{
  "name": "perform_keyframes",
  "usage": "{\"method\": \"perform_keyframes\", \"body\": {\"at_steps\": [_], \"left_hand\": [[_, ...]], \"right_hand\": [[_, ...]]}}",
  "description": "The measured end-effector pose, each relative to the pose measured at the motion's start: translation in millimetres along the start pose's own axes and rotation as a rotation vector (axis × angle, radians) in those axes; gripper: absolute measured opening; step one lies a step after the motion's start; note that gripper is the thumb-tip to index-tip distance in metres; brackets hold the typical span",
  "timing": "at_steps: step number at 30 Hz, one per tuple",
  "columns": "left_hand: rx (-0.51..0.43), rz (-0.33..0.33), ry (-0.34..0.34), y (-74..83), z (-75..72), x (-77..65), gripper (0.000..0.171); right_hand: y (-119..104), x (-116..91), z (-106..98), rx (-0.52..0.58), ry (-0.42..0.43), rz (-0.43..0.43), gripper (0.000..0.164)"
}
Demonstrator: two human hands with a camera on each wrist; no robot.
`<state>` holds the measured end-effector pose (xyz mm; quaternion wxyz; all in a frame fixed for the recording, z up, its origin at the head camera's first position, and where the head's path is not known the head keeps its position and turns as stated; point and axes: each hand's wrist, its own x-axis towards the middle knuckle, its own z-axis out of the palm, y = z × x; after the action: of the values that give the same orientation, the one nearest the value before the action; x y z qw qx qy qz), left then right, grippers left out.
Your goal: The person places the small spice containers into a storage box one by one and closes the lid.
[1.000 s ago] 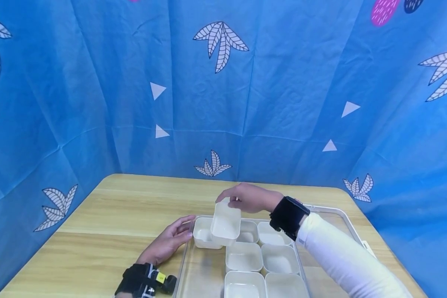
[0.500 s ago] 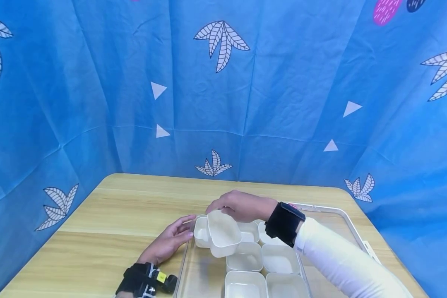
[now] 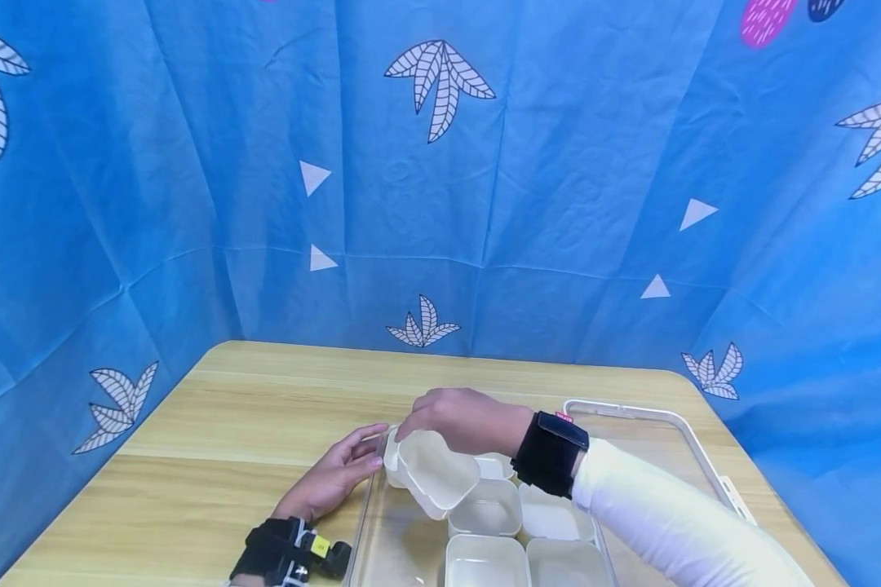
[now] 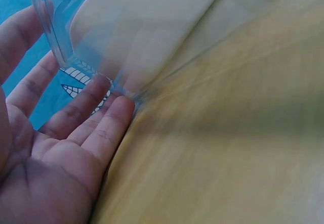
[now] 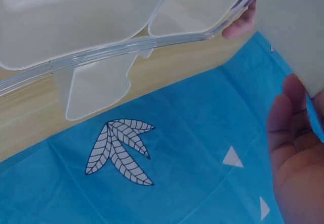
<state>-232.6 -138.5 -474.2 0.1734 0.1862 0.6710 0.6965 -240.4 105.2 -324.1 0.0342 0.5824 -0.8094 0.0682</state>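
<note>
Cream container (image 5: 294,27) in right hand (image 5: 297,158)

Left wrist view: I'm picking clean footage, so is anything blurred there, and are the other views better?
Left wrist: the tabletop is smeared, with a darker band across it, while the left hand looks clearer; right wrist: the leaf print is crisper; head: the held container shows readable edges.

Cups (image 3: 487,561) look smooth plastic; the tray (image 3: 399,545), glossy plastic.

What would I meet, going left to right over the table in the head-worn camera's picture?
The person's bare left hand → a tilted, cream, open-topped rectangular container → a broad black wristband → a long white fabric sleeve.
</note>
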Motion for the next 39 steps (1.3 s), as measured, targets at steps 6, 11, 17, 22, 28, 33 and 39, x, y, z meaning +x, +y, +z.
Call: {"method": "perform_keyframes", "body": {"at_steps": [6, 11, 17, 22, 28, 33, 39], "left_hand": [[-0.006, 0.000, 0.012, 0.1, -1.7, -1.3, 0.065], [-0.005, 0.000, 0.012, -0.6, -2.3, -2.3, 0.065], [0.008, 0.000, 0.008, -1.3, -1.4, -3.5, 0.065], [-0.004, -0.013, 0.009, -0.6, 0.3, -3.4, 0.064], [-0.006, -0.001, -0.003, -0.5, -0.1, 0.1, 0.064], [-0.003, 0.015, -0.004, -1.9, -0.9, 0.8, 0.064], [-0.001, 0.014, 0.003, -2.0, -0.2, 0.2, 0.068]], "right_hand": [[-3.7, 6.1, 3.7, -0.092, 0.003, -0.006, 0.048], [-4.1, 10.0, 8.0, -0.120, 0.028, -0.052, 0.043], [-5.0, 15.6, 14.8, -0.146, 0.080, -0.137, 0.041], [-6.7, 19.3, 20.0, -0.212, 0.112, -0.219, 0.043], [-7.4, 21.6, 26.9, -0.250, 0.095, -0.238, 0.040], [-8.5, 26.3, 31.5, -0.232, 0.103, -0.257, 0.044], [-11.3, 31.8, 34.9, -0.191, 0.058, -0.215, 0.043]]}}
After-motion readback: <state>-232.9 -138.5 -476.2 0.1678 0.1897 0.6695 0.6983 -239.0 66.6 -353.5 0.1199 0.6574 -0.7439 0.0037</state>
